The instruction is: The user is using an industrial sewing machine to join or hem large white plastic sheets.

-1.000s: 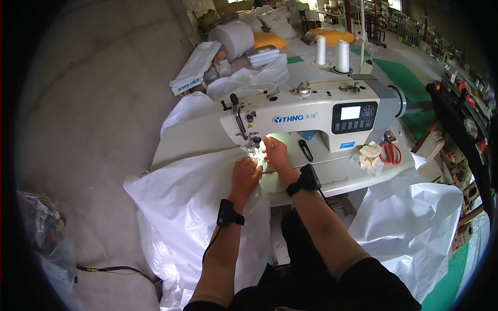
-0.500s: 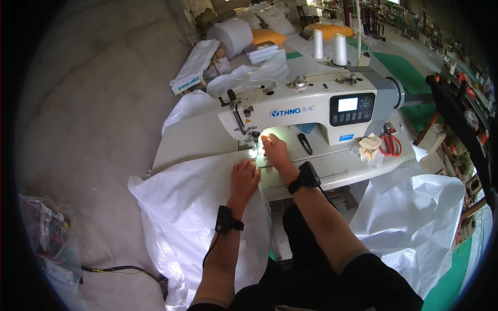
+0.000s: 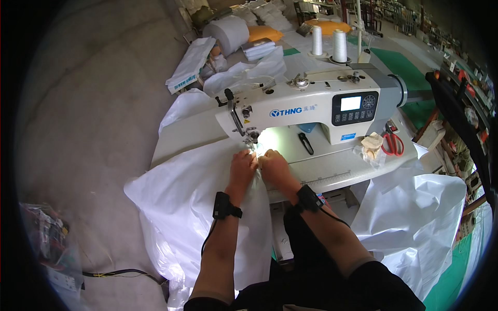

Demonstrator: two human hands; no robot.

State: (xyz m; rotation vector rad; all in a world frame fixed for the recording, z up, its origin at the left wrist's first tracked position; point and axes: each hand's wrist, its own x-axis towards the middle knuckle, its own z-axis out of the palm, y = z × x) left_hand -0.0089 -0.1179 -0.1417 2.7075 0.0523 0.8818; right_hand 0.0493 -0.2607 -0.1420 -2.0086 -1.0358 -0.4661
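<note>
Two bare hands are working side by side under the lit head of a sewing machine (image 3: 306,101), whose body is stretching toward two o'clock. The left hand (image 3: 241,168) is resting on a white sheet (image 3: 181,194), fingers curled and close together. The right hand (image 3: 275,168) is sitting just beside it at three o'clock, fingers bent inward; I cannot tell whether either is pinching the sheet, which is spreading toward seven o'clock. From the right hand, a black tool (image 3: 306,144) is lying at two o'clock, red scissors (image 3: 392,141) near three.
</note>
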